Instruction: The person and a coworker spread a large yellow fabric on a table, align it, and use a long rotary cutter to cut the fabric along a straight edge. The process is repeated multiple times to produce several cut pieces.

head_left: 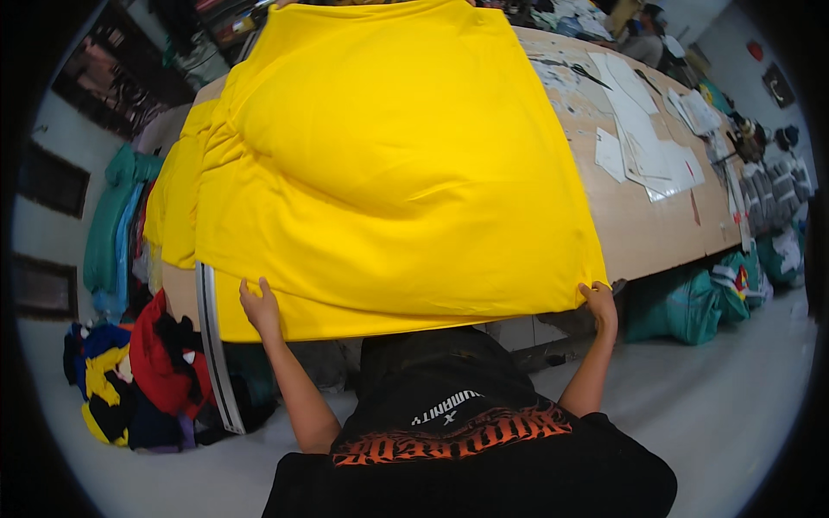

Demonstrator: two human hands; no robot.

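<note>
A wide sheet of yellow fabric (389, 173) is spread over the table, bulging and wrinkled across its middle and left. Its near edge lies over another yellow layer (285, 324). At the near right corner, my right hand (598, 304) pinches the fabric's edge between thumb and fingers. My left hand (261, 309) is open by the near left edge, fingers apart and raised, over the lower layer. Beside it, a long metal straightedge (216, 345) sticks out past the table's near left edge. At the far edge, what looks like another person's fingers (283, 3) touch the fabric.
White paper patterns (635, 129) and black scissors (591, 76) lie on the wooden table (656, 233) to the right. Bunched yellow cloth (177, 190) sits at the left. Piled clothes (164, 371) and green sacks (682, 306) flank the table. A person (643, 43) sits far right.
</note>
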